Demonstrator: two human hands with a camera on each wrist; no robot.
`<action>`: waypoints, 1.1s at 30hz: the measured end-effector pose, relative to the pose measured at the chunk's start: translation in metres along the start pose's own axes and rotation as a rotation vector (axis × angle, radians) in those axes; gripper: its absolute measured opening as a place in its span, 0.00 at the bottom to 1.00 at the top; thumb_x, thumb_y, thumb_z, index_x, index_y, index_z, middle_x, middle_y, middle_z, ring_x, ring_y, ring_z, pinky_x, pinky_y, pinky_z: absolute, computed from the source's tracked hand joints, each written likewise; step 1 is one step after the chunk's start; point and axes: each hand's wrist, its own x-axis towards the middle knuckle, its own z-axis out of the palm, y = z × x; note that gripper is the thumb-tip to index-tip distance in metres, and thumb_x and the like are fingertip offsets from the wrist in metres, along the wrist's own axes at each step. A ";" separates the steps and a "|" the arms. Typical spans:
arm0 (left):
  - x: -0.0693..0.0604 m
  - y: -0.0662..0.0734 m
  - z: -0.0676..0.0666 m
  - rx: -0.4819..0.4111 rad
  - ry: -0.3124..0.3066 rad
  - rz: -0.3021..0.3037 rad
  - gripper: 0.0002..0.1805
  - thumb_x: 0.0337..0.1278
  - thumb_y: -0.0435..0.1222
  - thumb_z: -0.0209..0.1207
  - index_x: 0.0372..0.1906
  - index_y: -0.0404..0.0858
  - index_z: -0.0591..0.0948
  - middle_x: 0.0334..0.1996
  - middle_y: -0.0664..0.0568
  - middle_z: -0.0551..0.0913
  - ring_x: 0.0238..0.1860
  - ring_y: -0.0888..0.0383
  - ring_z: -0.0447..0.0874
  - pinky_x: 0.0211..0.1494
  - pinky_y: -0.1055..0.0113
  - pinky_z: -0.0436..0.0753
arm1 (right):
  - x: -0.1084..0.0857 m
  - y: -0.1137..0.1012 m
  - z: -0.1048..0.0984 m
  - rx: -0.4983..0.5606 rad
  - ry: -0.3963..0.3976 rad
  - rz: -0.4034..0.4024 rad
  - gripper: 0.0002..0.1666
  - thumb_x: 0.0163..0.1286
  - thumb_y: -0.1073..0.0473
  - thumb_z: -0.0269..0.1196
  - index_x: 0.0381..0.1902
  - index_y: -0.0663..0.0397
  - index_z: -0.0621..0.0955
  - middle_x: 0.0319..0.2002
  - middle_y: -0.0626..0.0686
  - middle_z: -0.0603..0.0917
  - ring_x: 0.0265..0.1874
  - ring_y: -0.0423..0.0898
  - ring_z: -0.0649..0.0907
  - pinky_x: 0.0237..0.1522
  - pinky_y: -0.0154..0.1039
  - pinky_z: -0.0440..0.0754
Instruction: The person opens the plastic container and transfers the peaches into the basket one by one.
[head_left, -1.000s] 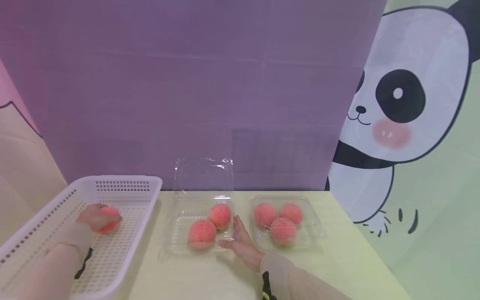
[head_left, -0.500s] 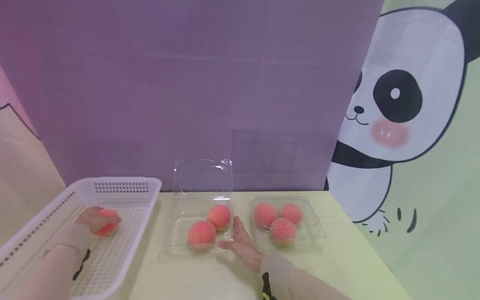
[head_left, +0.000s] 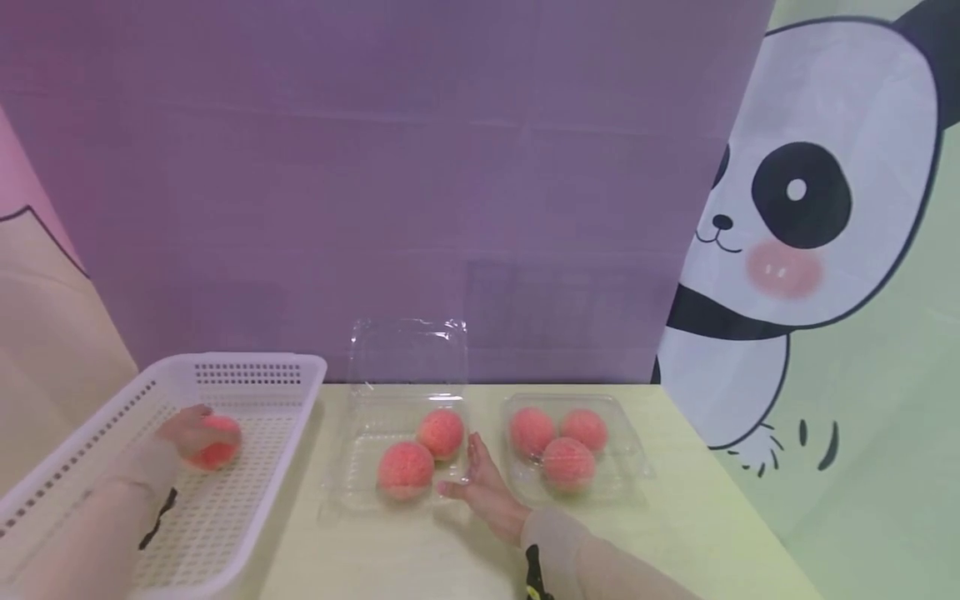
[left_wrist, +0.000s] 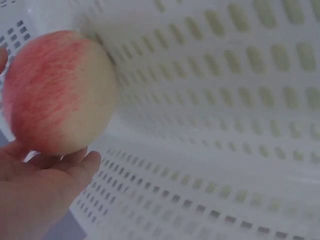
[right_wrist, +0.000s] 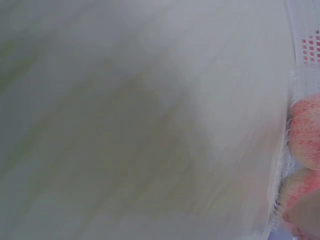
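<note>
Gripping a peach (left_wrist: 60,92) inside the basket (head_left: 262,357) w/ L hand (head_left: 182,432), w/ fingers (left_wrist: 75,172) curled along one side and prob. w/ thumb on the other; holding nothing w/ R hand (head_left: 491,496), spread beside the right edge of the open box (head_left: 360,471). Can't tell if actually touching it. Poss. dropping the peach if lifting now, b/c of a shallow, fingertip-ish hold on smth round; would then roll off across the basket. Might also clip the rim if carried too low, shoving the basket along the table (head_left: 352,562). If lowered carelessly into the box, could knock the 2 peaches (head_left: 406,471) there. If pushing too hard w/ R hand, may skid or buckle thin plastic, swing the raised lid (head_left: 408,354), or, if drifting right, nudge the 2nd box (head_left: 622,479), apparently closed over 3 more.
</note>
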 end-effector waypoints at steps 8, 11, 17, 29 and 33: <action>-0.007 0.030 -0.023 0.128 0.041 0.137 0.38 0.54 0.43 0.55 0.56 0.12 0.60 0.51 0.18 0.66 0.52 0.25 0.64 0.53 0.39 0.69 | 0.002 0.002 0.000 0.005 -0.001 -0.002 0.62 0.53 0.61 0.66 0.71 0.55 0.36 0.72 0.60 0.37 0.70 0.59 0.41 0.68 0.58 0.41; -0.013 0.049 -0.026 0.149 0.074 0.171 0.35 0.55 0.42 0.54 0.56 0.14 0.62 0.52 0.20 0.67 0.52 0.26 0.65 0.53 0.39 0.69 | 0.002 0.002 0.000 0.005 0.000 0.000 0.62 0.52 0.62 0.66 0.71 0.56 0.36 0.72 0.60 0.37 0.70 0.59 0.41 0.68 0.59 0.41; -0.020 0.096 -0.026 0.163 0.141 0.216 0.30 0.56 0.41 0.53 0.57 0.22 0.67 0.53 0.27 0.72 0.52 0.30 0.70 0.51 0.41 0.71 | 0.000 0.000 0.001 0.006 0.007 0.004 0.62 0.53 0.62 0.66 0.71 0.56 0.36 0.72 0.60 0.37 0.70 0.59 0.41 0.68 0.58 0.41; -0.031 0.164 0.005 0.122 0.195 0.375 0.21 0.54 0.37 0.55 0.50 0.27 0.76 0.47 0.34 0.79 0.47 0.38 0.77 0.49 0.46 0.76 | -0.001 -0.001 0.004 0.017 0.005 -0.002 0.61 0.54 0.63 0.65 0.71 0.56 0.36 0.72 0.61 0.36 0.70 0.59 0.41 0.68 0.58 0.41; -0.039 0.188 0.018 0.087 0.124 0.400 0.20 0.52 0.37 0.57 0.49 0.28 0.77 0.45 0.37 0.81 0.46 0.41 0.78 0.48 0.49 0.77 | 0.000 -0.001 0.004 0.020 0.005 -0.002 0.62 0.53 0.63 0.65 0.71 0.56 0.36 0.72 0.61 0.36 0.70 0.59 0.41 0.68 0.58 0.40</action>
